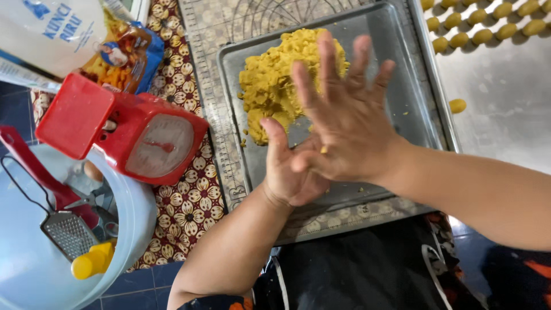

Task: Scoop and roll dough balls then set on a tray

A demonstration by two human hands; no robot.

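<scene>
The right hand (pixel 344 123) lies flat over the left hand (pixel 290 169), so the left palm and whatever is pressed between them are hidden, except a small yellow bit. The hands also cover part of the yellow dough (pixel 281 74) on the metal tray (pixel 413 97). The blue bowl (pixel 129 229) and the flour bag (pixel 54 31) are cut off by the picture's edge.

Showing yellow dough (pixel 287 74) on grey tray (pixel 416 103), red scale (pixel 123 129) at left, brown-and-white flowered cloth (pixel 192 204) beneath, pale blue bowl (pixel 28 270) lower left.

One head-worn camera looks steeply down, close above the metal tray (pixel 402 69) and floor
</scene>
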